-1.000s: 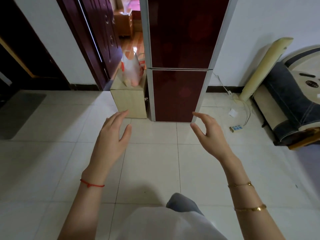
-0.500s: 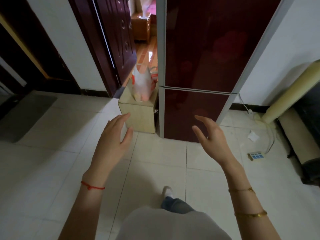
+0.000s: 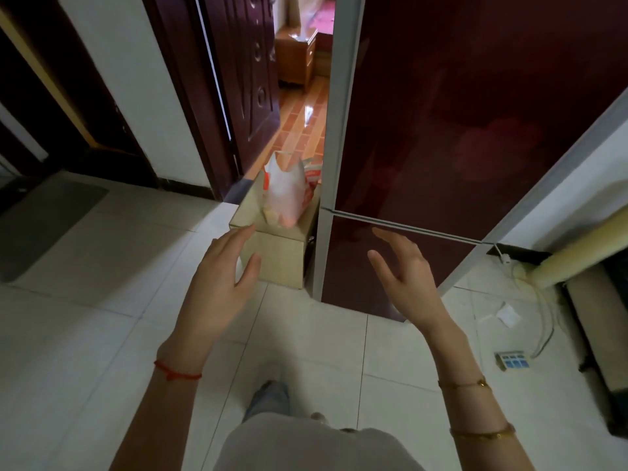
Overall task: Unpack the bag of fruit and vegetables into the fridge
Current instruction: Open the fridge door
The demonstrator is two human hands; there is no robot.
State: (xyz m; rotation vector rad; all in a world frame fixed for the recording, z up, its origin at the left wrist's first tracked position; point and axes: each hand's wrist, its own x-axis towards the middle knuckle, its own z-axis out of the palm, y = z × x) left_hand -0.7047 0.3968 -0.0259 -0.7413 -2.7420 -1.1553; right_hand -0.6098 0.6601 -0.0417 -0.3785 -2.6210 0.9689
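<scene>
Left hand [image 3: 217,283] is raised over the tiled floor [image 3: 85,317], fingers loosely spread and nearly straight, thumb apart — nothing is held. Right hand [image 3: 407,277] is raised beside it in the same way, fingers relaxed and slightly bent, nothing held. The two hands are well apart, palms turned toward each other.

The bag [image 3: 287,195], translucent white plastic with red print, is seen upright on a low beige cabinet [image 3: 282,253] — just left of the fridge [image 3: 458,147]. Its contents are too blurred to be made out. Both dark red fridge doors are closed; the seam between them runs just above the right hand.

A power strip [image 3: 513,360] and cable are seen on the floor to the right of the fridge. An open doorway [image 3: 299,107] to another room is seen behind the cabinet.
</scene>
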